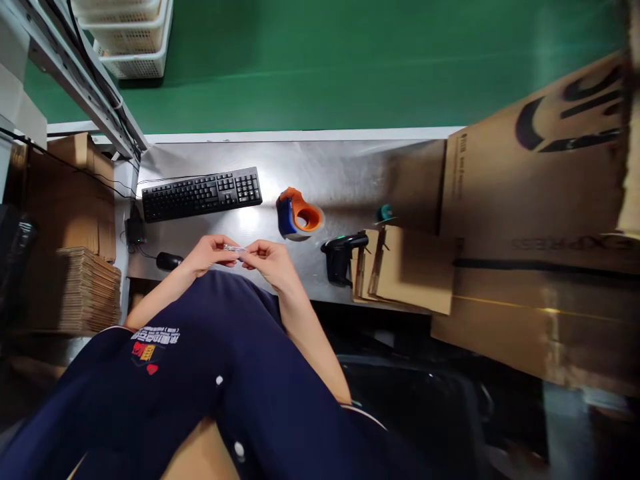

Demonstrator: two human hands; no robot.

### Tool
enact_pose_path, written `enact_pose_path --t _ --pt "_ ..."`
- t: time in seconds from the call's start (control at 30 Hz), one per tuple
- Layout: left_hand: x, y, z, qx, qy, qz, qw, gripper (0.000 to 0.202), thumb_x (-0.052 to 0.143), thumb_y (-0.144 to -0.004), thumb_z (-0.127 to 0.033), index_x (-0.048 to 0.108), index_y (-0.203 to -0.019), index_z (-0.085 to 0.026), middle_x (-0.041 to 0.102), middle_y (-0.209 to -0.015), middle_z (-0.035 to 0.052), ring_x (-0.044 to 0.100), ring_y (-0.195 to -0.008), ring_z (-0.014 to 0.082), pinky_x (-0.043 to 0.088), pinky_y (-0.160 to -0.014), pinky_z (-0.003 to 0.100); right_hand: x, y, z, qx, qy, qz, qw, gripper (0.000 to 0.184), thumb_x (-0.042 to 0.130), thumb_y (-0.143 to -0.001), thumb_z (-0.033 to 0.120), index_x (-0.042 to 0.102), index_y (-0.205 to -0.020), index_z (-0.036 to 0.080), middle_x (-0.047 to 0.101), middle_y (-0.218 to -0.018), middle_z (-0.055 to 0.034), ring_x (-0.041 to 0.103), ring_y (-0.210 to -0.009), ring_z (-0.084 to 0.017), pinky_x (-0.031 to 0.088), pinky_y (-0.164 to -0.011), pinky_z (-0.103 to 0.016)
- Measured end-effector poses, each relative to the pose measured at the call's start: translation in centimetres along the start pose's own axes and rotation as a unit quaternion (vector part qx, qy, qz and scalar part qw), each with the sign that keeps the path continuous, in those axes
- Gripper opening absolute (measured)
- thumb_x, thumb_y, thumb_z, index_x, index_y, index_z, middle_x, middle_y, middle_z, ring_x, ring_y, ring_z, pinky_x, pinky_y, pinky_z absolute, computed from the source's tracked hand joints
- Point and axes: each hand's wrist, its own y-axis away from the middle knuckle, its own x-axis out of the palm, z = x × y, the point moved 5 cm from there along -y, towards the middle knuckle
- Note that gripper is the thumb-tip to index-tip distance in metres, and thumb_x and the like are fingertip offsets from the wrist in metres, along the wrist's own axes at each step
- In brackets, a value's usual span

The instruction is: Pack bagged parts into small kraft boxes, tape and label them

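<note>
Close to my body, at the front edge of the metal table (345, 167), both my hands meet with fingertips pinched. Between them is a small, shiny, clear-looking piece (233, 248), too small to name. My left hand (210, 255) grips its left end, and my right hand (267, 261) has thumb and fingers closed at its right end. Beyond the hands lies a black keyboard (203, 194). To the right of it stands an orange and blue tape dispenser (299, 215). A black mouse (169, 261) sits just left of my left hand.
A black handheld scanner (340, 260) rests beside flat cardboard pieces (415, 267) on the right. A large cardboard box (530, 220) stands beyond them. Stacked cardboard (87, 290) is at left. White baskets (137, 60) stand on the green surface (325, 67) behind. A metal post (95, 80) rises at left.
</note>
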Motion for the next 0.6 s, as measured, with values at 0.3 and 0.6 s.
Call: enact_pose_path --t 0.3,0.6 --pt "0.0 0.2 -1.3 0.091 -0.098 -0.018 0.991 0.026 0.089 -0.071 -0.033 0.072 -0.080 -0.014 0.070 -0.077 0.0019 0.059 -0.073 0.0131 0.047 -0.070 0.029 0.0 0.1 -0.2 -0.002 0.005 0.001 1.000 0.041 0.090 -0.065 0.054 0.077 -0.080 0.018 0.075 -0.070 -0.0018 0.068 -0.063 -0.016 0.058 -0.065 -0.030" --pt "1.6 -0.2 -3.1 0.159 -0.134 -0.035 0.978 0.029 0.087 -0.061 -0.044 0.075 -0.066 -0.018 0.066 -0.057 0.0021 0.056 -0.056 0.0161 0.042 -0.059 0.032 0.4 -0.1 1.1 -0.047 0.097 0.011 0.994 0.047 0.086 -0.061 0.067 0.068 -0.065 0.024 0.067 -0.057 -0.0006 0.059 -0.053 -0.019 0.051 -0.056 -0.036"
